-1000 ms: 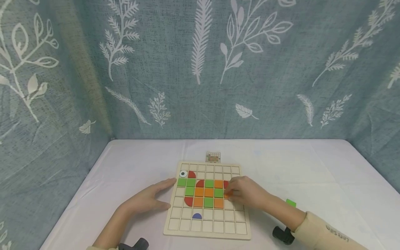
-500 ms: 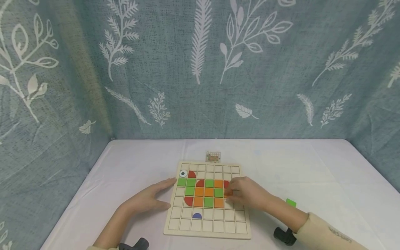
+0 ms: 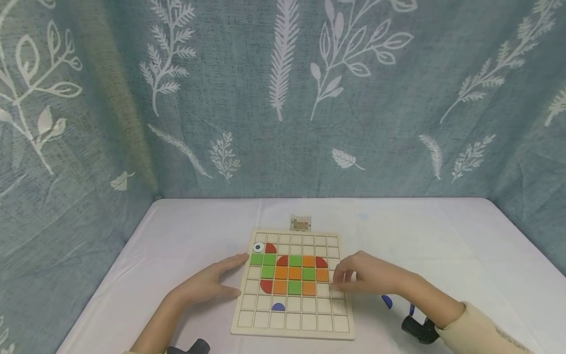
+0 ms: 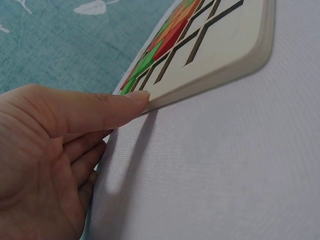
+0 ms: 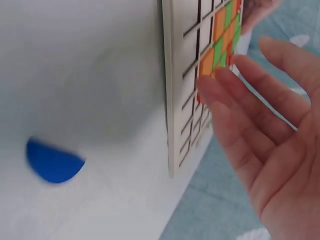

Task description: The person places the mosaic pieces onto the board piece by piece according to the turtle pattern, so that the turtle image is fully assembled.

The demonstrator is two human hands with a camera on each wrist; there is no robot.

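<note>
A pale wooden grid board [image 3: 294,335] lies on the table, filled in part with flat coloured tiles. Green, orange and red pieces make a block across its middle, including an orange square tile [image 3: 322,275] at the block's right end. In the upper left sits an eye piece [image 3: 258,247], and a blue half-circle piece [image 3: 278,307] lies lower down. My left hand [image 3: 205,282] is spread along the board's left edge, thumb tip right at the rim in the left wrist view. Loosely bent and holding nothing, my right hand [image 3: 367,273] hovers over the board's right edge.
Right of the board, a loose blue half-circle [image 3: 386,301] lies on the white cloth [image 3: 442,246], with another blue piece [image 3: 411,309] partly behind my right forearm. A small picture card [image 3: 301,223] touches the board's far edge. Patterned curtains [image 3: 283,147] hang behind the table.
My right hand has let go of the orange square tile in its cell and drawn back to the right. Blue pieces beside the forearm now show; the green one is covered. My left hand stays put.
</note>
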